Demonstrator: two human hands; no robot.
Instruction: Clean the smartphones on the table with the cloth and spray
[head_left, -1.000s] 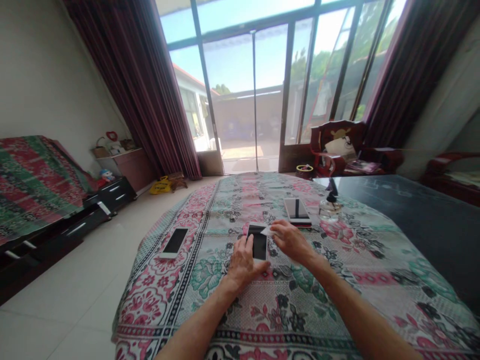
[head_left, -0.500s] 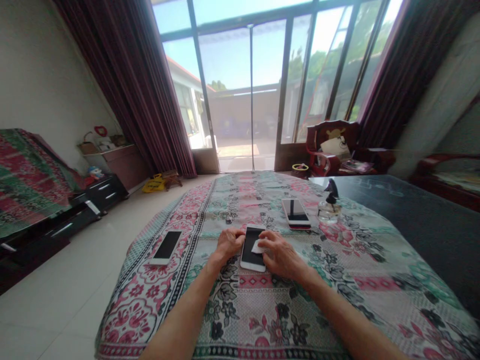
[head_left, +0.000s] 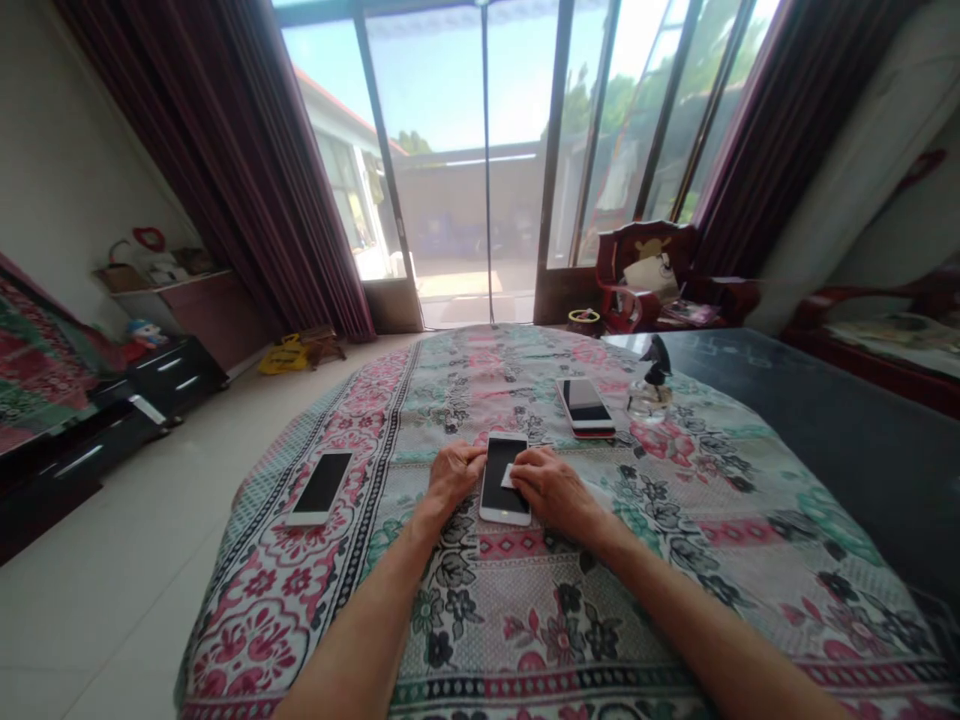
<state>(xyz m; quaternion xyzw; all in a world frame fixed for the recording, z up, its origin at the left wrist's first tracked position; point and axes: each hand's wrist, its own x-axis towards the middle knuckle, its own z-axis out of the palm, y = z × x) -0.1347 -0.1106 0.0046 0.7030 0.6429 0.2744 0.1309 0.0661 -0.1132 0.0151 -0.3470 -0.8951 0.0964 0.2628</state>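
A white phone (head_left: 503, 478) with a dark screen lies face up on the flowered tablecloth (head_left: 525, 600) in front of me. My left hand (head_left: 453, 474) rests against its left edge, fingers curled on the rim. My right hand (head_left: 551, 490) presses a small white wipe (head_left: 510, 476) onto the screen with its fingertips. A second white phone (head_left: 320, 486) lies to the left, a third phone (head_left: 584, 405) further back on the right.
A small glass bottle with a dark top (head_left: 651, 392) stands beside the far phone. Bare dark tabletop (head_left: 810, 420) shows at the right. A red wooden chair (head_left: 645, 285) stands by the glass doors, a low dark cabinet (head_left: 112, 420) at the left.
My left hand shifted from lying on the phone to holding its left edge. My right hand brought the wipe down from the phone's top corner onto the screen. The view tilted down and right.
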